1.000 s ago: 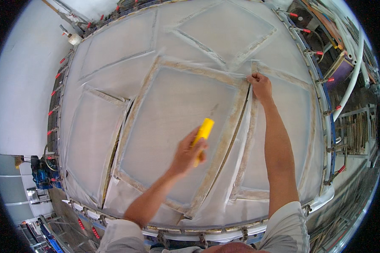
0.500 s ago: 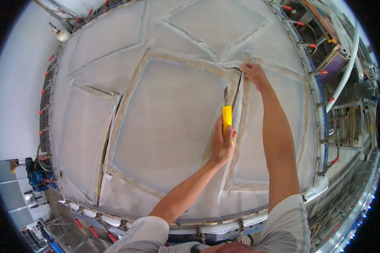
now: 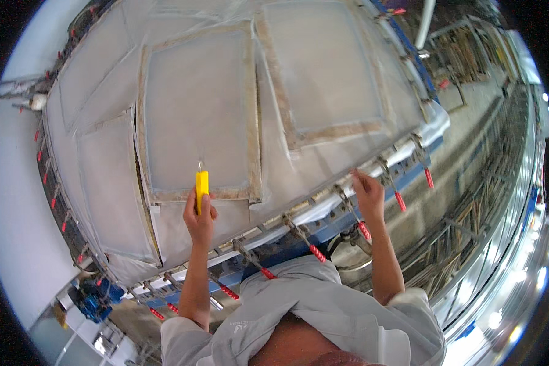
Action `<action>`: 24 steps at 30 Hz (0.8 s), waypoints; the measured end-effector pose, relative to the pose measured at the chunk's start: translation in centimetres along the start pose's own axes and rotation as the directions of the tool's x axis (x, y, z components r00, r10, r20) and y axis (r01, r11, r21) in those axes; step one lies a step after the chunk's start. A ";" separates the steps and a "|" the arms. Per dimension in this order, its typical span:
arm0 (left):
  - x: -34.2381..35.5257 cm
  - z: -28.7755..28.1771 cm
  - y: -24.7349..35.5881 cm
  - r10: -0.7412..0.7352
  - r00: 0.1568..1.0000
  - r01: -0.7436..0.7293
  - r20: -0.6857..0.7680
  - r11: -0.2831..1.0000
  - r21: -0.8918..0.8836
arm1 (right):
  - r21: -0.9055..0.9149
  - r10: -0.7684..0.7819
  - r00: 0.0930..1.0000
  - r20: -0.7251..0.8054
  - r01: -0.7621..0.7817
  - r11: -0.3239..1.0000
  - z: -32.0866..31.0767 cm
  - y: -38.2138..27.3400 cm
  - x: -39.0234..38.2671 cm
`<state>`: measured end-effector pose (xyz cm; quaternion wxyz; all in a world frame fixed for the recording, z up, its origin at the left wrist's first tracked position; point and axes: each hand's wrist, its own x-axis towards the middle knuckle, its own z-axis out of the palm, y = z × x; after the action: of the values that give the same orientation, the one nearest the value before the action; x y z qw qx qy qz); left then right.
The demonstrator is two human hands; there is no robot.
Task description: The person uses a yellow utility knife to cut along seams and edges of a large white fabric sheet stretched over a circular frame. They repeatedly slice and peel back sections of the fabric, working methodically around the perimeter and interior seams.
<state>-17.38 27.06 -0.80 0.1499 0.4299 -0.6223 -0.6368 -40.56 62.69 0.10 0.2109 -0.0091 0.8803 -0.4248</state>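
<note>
Yellow-handled, metal-bladed cutter [image 3: 202,190]: I see the left hand [image 3: 199,221] grasping it over the pale rectangular panel [image 3: 195,110]; whether the right hand [image 3: 369,194] pinches anything, I can't tell. Seemingly a positioning step; next calls for steady blade control.

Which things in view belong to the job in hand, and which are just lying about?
Part of the job:
- yellow-handled tool, in the left hand
- panels and pale sheeting
- red-handled clamps

Apparently just lying about:
- blue machine
- white pipe
- metal frames
</note>
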 end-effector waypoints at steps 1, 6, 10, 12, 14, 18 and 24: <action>-1.5 -0.1 -0.4 -0.017 0.999 0.017 0.035 1.000 0.009 | 0.042 0.092 0.996 -0.008 -0.092 0.995 -2.1 1.4 -4.4; -8.2 4.3 -0.6 -0.017 0.956 0.013 0.294 1.000 0.018 | -0.048 0.148 0.977 -0.153 -0.157 0.986 -8.1 6.7 -21.8; -13.9 10.0 1.5 0.224 0.824 -0.281 0.521 0.959 0.033 | 0.049 0.171 0.943 -0.285 -0.164 0.985 -9.0 10.4 -31.3; -17.0 12.3 2.6 0.280 0.697 -0.411 0.661 0.910 0.048 | 0.168 0.196 0.938 -0.287 -0.152 0.974 -8.2 10.8 -34.3; -20.3 15.0 3.7 0.502 0.528 -0.668 0.685 0.744 -0.030 | 0.338 0.163 0.972 -0.171 -0.098 0.936 -8.2 10.3 -35.5; -27.7 20.8 3.8 0.507 0.308 -0.731 0.805 0.668 -0.141 | 0.604 0.033 0.997 -0.076 0.019 0.797 -9.2 8.6 -35.2; -36.3 30.8 1.1 0.361 0.154 -0.815 0.920 0.573 -0.088 | 0.656 0.051 0.986 -0.161 0.068 0.752 -17.3 14.6 -30.6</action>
<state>-19.09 73.63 8.93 -0.0462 -0.2303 -0.8441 -0.4820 -16.89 90.80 9.77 0.1233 0.0976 0.6888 -0.7077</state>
